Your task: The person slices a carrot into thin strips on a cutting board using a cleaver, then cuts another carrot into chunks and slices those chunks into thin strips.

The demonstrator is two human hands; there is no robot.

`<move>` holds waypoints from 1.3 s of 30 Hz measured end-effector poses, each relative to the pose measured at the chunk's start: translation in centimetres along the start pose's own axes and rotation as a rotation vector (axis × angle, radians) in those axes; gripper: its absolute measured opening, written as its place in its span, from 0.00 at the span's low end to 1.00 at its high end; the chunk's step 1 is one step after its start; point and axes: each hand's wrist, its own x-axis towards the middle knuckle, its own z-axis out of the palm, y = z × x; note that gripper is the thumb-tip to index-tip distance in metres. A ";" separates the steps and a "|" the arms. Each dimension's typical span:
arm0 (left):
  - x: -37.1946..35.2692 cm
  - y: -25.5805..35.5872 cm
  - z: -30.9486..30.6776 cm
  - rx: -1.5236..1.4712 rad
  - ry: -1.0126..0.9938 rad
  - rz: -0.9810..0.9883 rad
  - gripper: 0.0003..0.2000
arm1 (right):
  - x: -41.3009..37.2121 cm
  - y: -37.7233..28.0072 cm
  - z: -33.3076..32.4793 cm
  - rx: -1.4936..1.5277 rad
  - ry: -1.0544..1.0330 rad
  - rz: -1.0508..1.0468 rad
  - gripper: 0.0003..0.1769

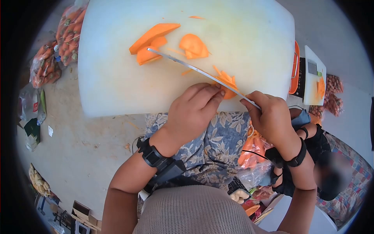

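Note:
A long thin knife [191, 68] lies across the white cutting board [117, 85], its handle end in my right hand [272, 115], whose fingers are closed round it. My left hand [194, 109] has its fingers bent and pressed together on an orange carrot piece [229, 93] near the board's front edge. The blade passes over this piece, beside my left fingertips. Thin carrot strips [225, 78] lie just behind it. Farther back are a long carrot slab [154, 36] with smaller pieces against it, and a stack of round slices [193, 45].
Bags of carrots [72, 35] stand on the floor at the left. At the right, a person [327, 156] sits near a second cutting board [314, 93] with carrot shreds. An orange container [295, 68] is beside my board. A carrot bag [253, 150] hangs near my lap.

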 end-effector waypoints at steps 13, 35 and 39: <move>0.1 0.4 -0.5 0.031 -0.024 -0.034 0.12 | -2.1 -0.9 -1.8 -0.094 0.004 -0.016 0.08; -0.1 0.3 -0.3 0.039 -0.005 -0.017 0.14 | -2.0 -1.8 -2.0 -0.064 0.036 -0.011 0.07; -0.1 0.3 -0.4 0.027 -0.008 -0.029 0.13 | -1.8 -1.0 -1.6 -0.127 -0.022 -0.014 0.08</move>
